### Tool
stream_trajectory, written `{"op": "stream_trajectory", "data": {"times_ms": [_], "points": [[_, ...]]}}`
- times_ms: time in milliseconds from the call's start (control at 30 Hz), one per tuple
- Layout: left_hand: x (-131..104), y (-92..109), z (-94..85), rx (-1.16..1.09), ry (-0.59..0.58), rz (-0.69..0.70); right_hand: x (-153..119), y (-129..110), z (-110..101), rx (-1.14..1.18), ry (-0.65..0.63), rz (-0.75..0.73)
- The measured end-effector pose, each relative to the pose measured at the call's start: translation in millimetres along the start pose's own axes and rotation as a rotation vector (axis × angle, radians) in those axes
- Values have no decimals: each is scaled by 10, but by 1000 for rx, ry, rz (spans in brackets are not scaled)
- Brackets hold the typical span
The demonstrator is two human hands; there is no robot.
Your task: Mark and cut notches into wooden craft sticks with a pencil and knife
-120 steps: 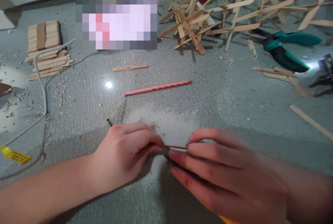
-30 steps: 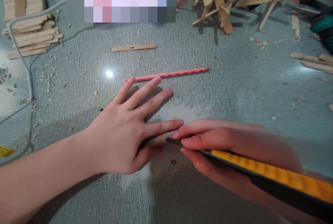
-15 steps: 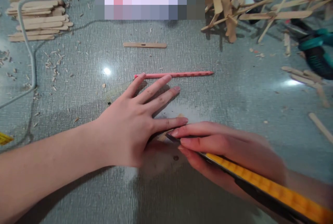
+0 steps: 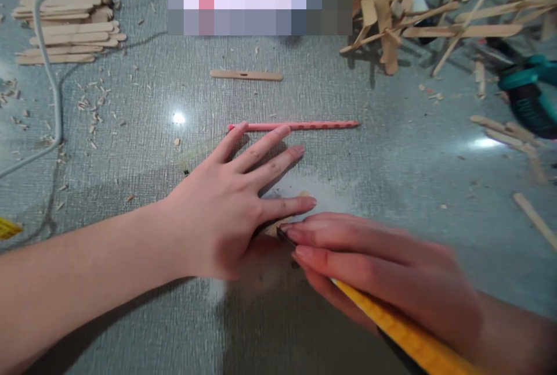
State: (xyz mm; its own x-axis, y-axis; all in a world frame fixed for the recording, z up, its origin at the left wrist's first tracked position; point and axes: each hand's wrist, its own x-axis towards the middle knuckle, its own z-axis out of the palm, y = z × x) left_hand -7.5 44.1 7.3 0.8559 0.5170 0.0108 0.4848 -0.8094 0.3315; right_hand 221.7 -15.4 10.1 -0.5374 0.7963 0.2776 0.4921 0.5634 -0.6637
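My left hand (image 4: 235, 195) lies flat with its fingers spread. Its index finger and thumb press on a wooden craft stick (image 4: 274, 227), mostly hidden beneath the hand. Two other fingertips touch a pink pencil (image 4: 324, 125) lying crosswise above. In my right hand (image 4: 387, 270) is a yellow and black utility knife (image 4: 374, 312), gripped close to its blade end. The dark tip meets the craft stick just below my left index finger. Farther up the table, a craft stick with a small slot (image 4: 263, 76) lies by itself.
Stacked craft sticks (image 4: 69, 32) and a pale cable (image 4: 54, 96) occupy the left. A lattice of joined sticks (image 4: 456, 9) stands at the upper right, near teal-and-black pliers (image 4: 528, 90). Wood shavings (image 4: 93, 99) litter the table, and a blurred-out patch covers the top middle.
My right hand has tilted the knife more steeply, its handle swinging down and toward me. The blade tip stays at nearly the same spot. My left hand keeps its place.
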Motion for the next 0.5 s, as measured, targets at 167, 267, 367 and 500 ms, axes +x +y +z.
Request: {"op": "stream_trajectory", "data": {"times_ms": [167,267,367,500], "points": [[-2,10,-14,-2,-14,0,66,-1,7,-46,18,-87],[1,12,-15,-1,-4,1,76,4,38,-12,28,-79],[4,10,-19,-1,-13,2,75,-24,71,9,99,-44],[2,13,-24,-8,-23,-4,85,-93,96,133,40,80]]}}
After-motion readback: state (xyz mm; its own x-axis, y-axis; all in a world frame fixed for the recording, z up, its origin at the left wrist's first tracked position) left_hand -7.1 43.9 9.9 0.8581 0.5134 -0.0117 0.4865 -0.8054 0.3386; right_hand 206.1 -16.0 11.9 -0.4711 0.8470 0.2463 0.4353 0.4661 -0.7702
